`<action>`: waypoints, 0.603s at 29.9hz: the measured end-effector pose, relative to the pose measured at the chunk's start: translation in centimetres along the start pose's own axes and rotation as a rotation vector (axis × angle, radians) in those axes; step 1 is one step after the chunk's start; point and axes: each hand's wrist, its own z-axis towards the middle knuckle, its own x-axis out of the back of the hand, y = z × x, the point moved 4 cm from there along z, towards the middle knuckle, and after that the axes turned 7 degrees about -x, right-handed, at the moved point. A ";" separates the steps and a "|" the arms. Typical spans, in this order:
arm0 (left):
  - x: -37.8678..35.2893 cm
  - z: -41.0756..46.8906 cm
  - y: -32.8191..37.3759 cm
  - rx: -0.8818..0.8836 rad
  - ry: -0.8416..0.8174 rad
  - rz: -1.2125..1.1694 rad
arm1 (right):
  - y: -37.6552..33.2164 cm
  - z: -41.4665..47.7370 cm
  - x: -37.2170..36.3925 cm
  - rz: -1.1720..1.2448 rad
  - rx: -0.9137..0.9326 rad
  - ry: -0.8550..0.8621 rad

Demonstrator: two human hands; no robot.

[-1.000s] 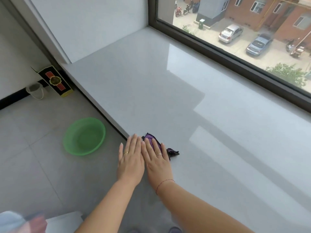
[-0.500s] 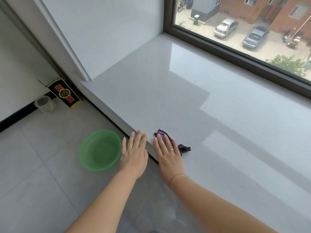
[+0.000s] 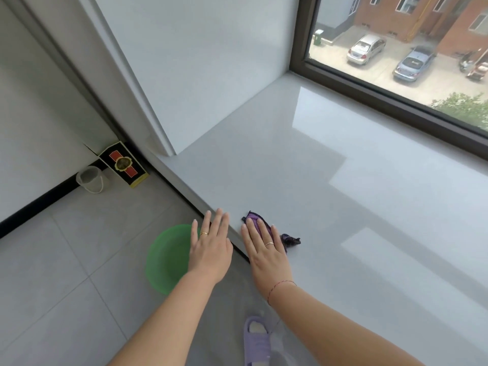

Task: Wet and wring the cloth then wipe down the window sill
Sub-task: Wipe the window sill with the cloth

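A small purple cloth (image 3: pixel 289 239) lies flat on the wide pale grey window sill (image 3: pixel 330 196), close to its front edge. My right hand (image 3: pixel 264 245) presses down on the cloth with straight fingers and covers most of it. My left hand (image 3: pixel 211 247) is flat with straight fingers just left of the right one; its fingertips reach the sill's front edge and the rest is over the floor. It holds nothing. A green basin (image 3: pixel 165 260) stands on the floor below my left hand and is partly hidden by it.
The dark window frame (image 3: pixel 383 101) runs along the sill's far side. A white side wall (image 3: pixel 211 62) closes the sill's left end. On the tiled floor by the wall stand a small clear bucket (image 3: pixel 91 179) and a black and red box (image 3: pixel 122 163). My slippered foot (image 3: pixel 256 339) is below.
My hands have come apart: the left one slid off the cloth to the sill's edge, above the basin. The right hand stays pressed on the cloth. The view has shifted left.
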 end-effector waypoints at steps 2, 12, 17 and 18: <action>0.6 1.5 -2.0 0.016 -0.007 0.007 | -1.3 2.2 0.1 -0.005 0.019 0.001; 4.1 9.0 -10.4 0.102 -0.036 -0.029 | -6.5 11.3 0.8 -0.013 0.108 -0.028; 5.1 11.1 -13.0 0.130 -0.051 -0.028 | -8.5 15.2 0.6 0.002 0.183 -0.092; 5.2 11.5 -13.5 0.134 -0.050 -0.032 | -8.9 15.9 0.7 0.011 0.199 -0.094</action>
